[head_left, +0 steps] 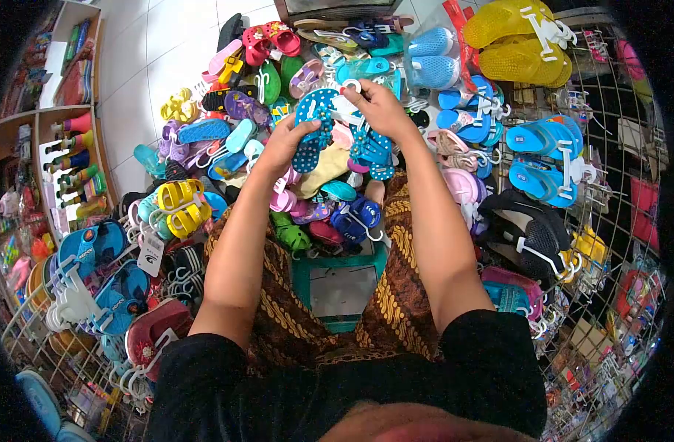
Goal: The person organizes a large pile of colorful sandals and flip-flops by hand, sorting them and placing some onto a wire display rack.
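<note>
Two blue dotted sandals (315,129) up over the shoe pile (293,214): my left hand (285,144) clamps one sole, my right hand (377,107) pinches the white hanger (349,87) joining them, keeping the pair aligned.

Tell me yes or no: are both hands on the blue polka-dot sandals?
Yes: the left hand grips one blue polka-dot sandal, and the right hand holds the white hanger joined to the pair.

White tiled floor (142,59); heaped sandals (234,110) lie on it, seemingly loose.
</note>
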